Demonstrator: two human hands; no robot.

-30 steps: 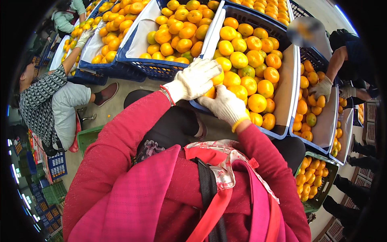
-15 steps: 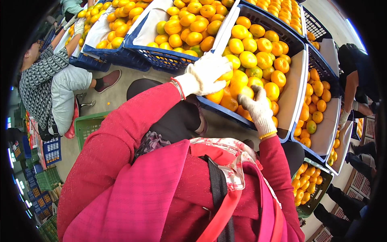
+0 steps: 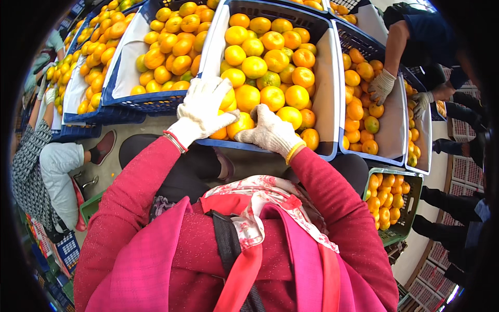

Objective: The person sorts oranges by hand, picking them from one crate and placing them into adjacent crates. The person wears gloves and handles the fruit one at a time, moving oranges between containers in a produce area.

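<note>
Mandarin oranges (image 3: pixel 254 66), some tinged green, fill a blue crate (image 3: pixel 326 147) with a pale liner in front of me. Both my hands wear white knit gloves, soiled at the fingertips. My left hand (image 3: pixel 200 108) lies over the crate's near-left corner, fingers apart, its thumb stretched right against a mandarin orange (image 3: pixel 240 125) at the near edge. Around that same fruit, from the right, curl the thumb and fingers of my right hand (image 3: pixel 273 132). Part of the fruit is hidden by the gloves.
Lined crates of oranges stand left (image 3: pixel 174 57) and right (image 3: pixel 382 132). A co-worker's gloved hand (image 3: pixel 382 87) reaches into the right one. Another person (image 3: pixel 60 166) sits at the left. A green crate of oranges (image 3: pixel 397 234) stands at my lower right.
The view has swung right, so the crates appear farther left. My right hand has moved nearer my left, onto a mandarin orange at the near edge. The co-worker's hand now reaches into the right crate.
</note>
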